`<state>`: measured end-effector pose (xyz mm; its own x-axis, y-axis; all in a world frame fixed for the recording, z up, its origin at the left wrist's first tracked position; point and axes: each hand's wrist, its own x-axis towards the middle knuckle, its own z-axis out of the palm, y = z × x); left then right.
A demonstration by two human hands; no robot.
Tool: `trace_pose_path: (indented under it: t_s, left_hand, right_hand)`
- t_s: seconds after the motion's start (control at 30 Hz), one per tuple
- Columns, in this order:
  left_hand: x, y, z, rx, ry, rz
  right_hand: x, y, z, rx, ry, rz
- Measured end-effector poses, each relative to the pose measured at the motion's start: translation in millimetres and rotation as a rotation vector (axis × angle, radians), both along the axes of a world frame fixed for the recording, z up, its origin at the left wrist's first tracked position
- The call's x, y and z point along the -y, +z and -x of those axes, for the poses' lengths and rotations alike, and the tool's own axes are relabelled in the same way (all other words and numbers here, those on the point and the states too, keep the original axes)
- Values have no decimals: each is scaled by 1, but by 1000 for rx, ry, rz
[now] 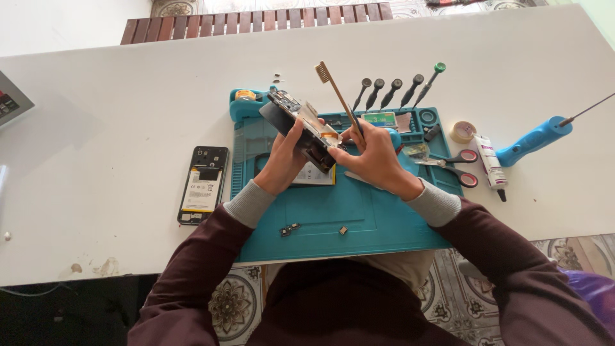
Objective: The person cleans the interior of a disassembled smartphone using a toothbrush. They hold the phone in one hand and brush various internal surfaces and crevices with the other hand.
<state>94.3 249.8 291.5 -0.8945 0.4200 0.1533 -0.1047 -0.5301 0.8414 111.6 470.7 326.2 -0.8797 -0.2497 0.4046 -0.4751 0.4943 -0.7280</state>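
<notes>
Left hand [285, 160] grips an opened phone body [301, 125], tilted up off the mat, fingers wrapped round its lower edge. Right hand [375, 160] pinches the handle of a wooden brush [337, 96], bristle head pointing up and away, handle end down near the phone's lower end. Looks like brushing inside the open phone; which end is working the board is hard to tell from here. Any next stroke would need the left grip steady and light pressure.

Below both hands: teal work mat [359, 224], two small loose parts [290, 229] on it. Mat's top compartments, beyond the right hand, hold small bits, contents unclear. Left of the left hand: second opened phone [203, 184], battery showing. Right of the right hand: scissors [458, 168], tube [492, 165], tape roll [462, 131], blue hand tool [532, 141]. Beyond: row of screwdrivers [391, 93].
</notes>
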Motion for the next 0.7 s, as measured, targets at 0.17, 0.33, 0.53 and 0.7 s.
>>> trace_pose_path:
  t_s: [0.17, 0.33, 0.53, 0.7]
  left_hand:
    - [-2, -2, 4, 45, 77, 68]
    - [-2, -6, 4, 36, 158, 176]
    - [-2, -10, 6, -14, 203, 197]
    - [-3, -12, 7, -38, 235, 186]
  right_hand:
    - [0, -3, 3, 8, -8, 23]
    - [0, -6, 4, 9, 57, 114]
    - [2, -7, 6, 24, 73, 93]
    - [2, -5, 6, -11, 99, 29]
